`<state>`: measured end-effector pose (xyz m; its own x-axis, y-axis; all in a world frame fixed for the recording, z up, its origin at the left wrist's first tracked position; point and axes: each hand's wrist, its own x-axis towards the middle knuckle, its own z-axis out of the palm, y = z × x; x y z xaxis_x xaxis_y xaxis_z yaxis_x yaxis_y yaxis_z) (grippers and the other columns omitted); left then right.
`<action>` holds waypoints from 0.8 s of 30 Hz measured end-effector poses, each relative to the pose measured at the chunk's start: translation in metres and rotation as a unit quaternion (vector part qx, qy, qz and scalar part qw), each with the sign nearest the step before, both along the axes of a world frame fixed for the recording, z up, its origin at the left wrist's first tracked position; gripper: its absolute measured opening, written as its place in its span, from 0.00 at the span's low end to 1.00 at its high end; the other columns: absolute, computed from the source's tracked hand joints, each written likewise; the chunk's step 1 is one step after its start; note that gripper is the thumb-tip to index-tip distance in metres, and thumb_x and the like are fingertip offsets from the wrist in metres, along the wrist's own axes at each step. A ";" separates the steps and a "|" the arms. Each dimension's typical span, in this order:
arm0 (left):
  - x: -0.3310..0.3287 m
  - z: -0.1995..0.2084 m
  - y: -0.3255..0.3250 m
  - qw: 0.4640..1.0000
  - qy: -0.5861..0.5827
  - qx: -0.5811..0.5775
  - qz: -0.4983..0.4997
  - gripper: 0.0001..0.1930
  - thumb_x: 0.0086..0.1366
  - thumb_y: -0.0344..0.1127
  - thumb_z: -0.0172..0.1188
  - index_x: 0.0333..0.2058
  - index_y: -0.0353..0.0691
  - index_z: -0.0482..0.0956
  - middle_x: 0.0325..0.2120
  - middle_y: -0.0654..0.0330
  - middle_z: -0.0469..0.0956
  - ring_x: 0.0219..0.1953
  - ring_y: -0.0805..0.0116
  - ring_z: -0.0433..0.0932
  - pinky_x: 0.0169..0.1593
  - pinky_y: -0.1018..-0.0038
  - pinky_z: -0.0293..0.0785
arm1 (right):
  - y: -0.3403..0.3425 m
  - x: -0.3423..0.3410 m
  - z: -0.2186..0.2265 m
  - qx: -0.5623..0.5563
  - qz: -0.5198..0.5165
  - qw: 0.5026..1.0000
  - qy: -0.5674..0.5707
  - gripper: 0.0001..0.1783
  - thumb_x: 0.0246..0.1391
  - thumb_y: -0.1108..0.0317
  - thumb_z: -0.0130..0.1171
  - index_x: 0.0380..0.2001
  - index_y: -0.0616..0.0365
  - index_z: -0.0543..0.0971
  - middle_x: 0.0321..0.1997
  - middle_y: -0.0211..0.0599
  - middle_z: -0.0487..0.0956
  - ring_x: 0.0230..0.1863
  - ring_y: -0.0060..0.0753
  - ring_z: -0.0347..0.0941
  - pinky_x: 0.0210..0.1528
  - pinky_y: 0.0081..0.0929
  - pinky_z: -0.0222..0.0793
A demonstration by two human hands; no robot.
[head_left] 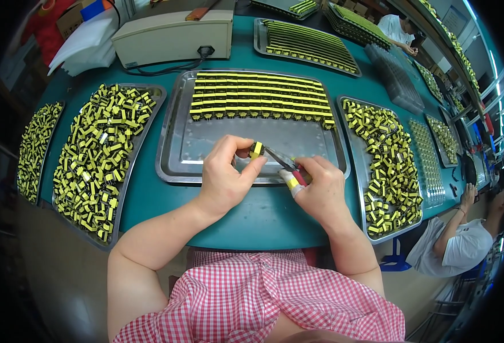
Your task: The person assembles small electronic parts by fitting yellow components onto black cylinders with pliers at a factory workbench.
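Between the thumb and fingers of my left hand [227, 171] is a small black transformer [256, 150] wrapped in yellow tape. My right hand [322, 186] is closed round red-handled pliers [280, 160], whose thin jaws reach the transformer's right side. White and yellow wrapping covers part of the right thumb. Both hands are over the front of a metal tray [206, 146]. Tight rows of similar transformers [258, 97] fill the back half of that tray, and the last row ends at the right with one piece standing slightly forward.
Trays of loose transformers [94, 166] stand at the left, and another heaped tray [386, 171] is at the right. A beige box-shaped device [175, 40] with a black cord sits behind. Farther back is a tray of rows [309, 46]. Co-workers sit at the right.
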<state>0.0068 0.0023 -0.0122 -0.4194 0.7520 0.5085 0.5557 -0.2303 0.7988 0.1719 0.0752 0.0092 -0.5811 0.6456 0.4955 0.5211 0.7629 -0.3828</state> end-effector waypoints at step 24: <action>0.001 0.000 0.004 0.904 -0.356 -0.070 -0.225 0.16 0.60 0.31 0.56 0.46 0.34 0.69 0.35 0.57 0.75 0.33 0.76 0.73 0.34 0.81 0.68 | 0.008 -0.002 -0.006 -0.602 0.155 0.755 0.207 0.19 0.56 0.60 0.52 0.45 0.63 0.71 0.35 0.36 0.77 0.31 0.26 0.72 0.30 0.26 0.69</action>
